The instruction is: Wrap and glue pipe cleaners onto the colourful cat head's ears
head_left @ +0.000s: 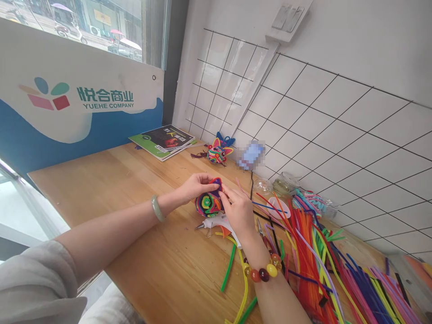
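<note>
On wooden table (pixel 165 261), round fuzzy swirled ornament (pixel 206 204), 2-handed grip (pixel 197 185) (pixel 239 209)

Here's a round, many-coloured fuzzy ball (pixel 205 206), green-and-yellow swirl showing, held at the wooden bench (pixel 158 256); at its top, a pointed purple piece (pixel 217 182), edged orange-red, pinched by fingers (pixel 230 193).

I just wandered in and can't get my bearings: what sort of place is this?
Probably a craft workspace: what look like coloured pipe cleaners lie in bundles on the wooden table, with a glue gun and a colourful ornament close by.
</note>
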The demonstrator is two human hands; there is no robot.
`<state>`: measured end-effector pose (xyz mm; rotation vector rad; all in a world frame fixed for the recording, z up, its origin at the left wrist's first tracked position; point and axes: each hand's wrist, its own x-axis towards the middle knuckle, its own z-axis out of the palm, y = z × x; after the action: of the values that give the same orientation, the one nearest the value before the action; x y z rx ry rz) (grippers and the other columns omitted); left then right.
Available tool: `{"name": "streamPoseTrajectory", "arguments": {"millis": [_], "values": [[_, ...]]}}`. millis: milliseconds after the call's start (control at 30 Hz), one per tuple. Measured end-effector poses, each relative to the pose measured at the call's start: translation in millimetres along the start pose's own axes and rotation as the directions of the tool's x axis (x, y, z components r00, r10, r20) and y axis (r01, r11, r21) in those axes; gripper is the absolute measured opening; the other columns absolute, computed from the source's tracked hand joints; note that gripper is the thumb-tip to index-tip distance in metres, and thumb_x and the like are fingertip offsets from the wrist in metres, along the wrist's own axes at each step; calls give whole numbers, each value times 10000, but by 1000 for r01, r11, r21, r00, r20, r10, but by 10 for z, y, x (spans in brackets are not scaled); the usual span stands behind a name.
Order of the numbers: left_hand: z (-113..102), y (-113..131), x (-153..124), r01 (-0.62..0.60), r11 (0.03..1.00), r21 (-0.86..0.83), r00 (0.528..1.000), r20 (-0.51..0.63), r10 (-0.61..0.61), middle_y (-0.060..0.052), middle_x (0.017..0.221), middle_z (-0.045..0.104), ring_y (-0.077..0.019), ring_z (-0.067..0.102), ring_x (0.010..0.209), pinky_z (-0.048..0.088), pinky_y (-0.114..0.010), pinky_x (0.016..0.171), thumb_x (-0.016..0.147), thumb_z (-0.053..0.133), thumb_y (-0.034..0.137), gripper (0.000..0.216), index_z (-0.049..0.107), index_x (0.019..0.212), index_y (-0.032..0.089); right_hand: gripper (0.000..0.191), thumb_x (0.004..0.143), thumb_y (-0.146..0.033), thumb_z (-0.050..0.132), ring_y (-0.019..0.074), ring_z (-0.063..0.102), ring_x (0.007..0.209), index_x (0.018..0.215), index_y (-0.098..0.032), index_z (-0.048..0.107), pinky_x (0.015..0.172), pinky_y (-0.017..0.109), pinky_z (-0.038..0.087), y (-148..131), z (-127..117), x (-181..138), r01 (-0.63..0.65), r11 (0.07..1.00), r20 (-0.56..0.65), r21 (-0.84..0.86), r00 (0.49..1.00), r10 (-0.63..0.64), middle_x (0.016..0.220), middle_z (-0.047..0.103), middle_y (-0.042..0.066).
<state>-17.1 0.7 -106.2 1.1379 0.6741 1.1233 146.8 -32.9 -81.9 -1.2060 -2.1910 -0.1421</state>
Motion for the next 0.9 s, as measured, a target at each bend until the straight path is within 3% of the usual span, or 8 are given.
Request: {"name": "streamPoseTrajectory", "arguments": {"millis": [167, 433, 900], "values": [[-2, -3, -6, 21, 1000, 22, 1000, -21, -21, -42, 719, 673, -121, 600, 603, 470, -236, 591, 656, 696, 400, 319, 648, 794, 116, 283, 871, -230, 452, 208, 622, 863, 1094, -190, 622, 802, 338, 456, -16, -11, 3, -10, 999, 14, 49, 1000, 9, 920, 688, 90], [-13, -3, -4, 53, 998, -33, 998, -36, -54, -40, 711, 674, -123, 603, 595, 476, -245, 594, 665, 688, 400, 308, 638, 786, 121, 264, 815, -219, 536, 178, 634, 812, 1055, -197, 645, 775, 291, 481, -12, -19, 13, -132, 951, 17, 278, 991, 132, 891, 690, 56], [22, 4, -8, 55, 998, -13, 997, -46, -55, -13, 644, 638, -93, 568, 540, 452, -212, 548, 627, 720, 351, 276, 601, 694, 111, 233, 837, -224, 490, 186, 636, 838, 955, -211, 690, 783, 315, 493, -30, 0, 11, -97, 947, 32, 305, 995, 91, 901, 694, 63]]}}
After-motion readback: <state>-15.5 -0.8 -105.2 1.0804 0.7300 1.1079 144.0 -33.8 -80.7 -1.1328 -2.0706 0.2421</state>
